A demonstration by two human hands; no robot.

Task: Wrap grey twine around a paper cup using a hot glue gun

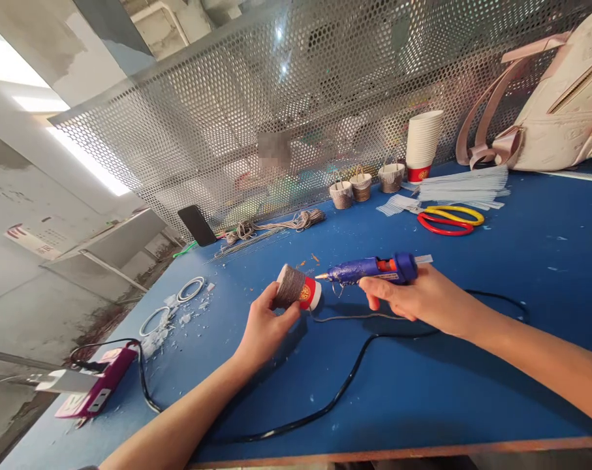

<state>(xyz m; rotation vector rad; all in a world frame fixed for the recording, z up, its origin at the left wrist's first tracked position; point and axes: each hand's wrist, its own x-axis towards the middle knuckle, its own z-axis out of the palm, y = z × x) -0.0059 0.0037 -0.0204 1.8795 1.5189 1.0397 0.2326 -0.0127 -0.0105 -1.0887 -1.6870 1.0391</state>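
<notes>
My left hand (267, 326) is closed around a paper cup (305, 293) that lies tilted on its side in the air or near the table; I cannot tell if it touches. Grey-brown cord (290, 284) wraps much of the cup, leaving a red band with a gold emblem and a white end bare. My right hand (413, 294) grips a blue hot glue gun (369, 269), its nozzle pointing left, close to the red band. A glue stick sticks out of its back. Loose cord (359, 317) trails rightward from the cup across the table.
A black cable (344, 385) curves over the blue table (398, 405). Left are a purple power strip (107, 378) and white rings (190, 289) among glue scraps. Along the perforated screen stand a phone (196, 225), cord bundles (300, 220), small wrapped cups (361, 187), stacked cups (424, 140), scissors (447, 220) and a backpack (545, 124).
</notes>
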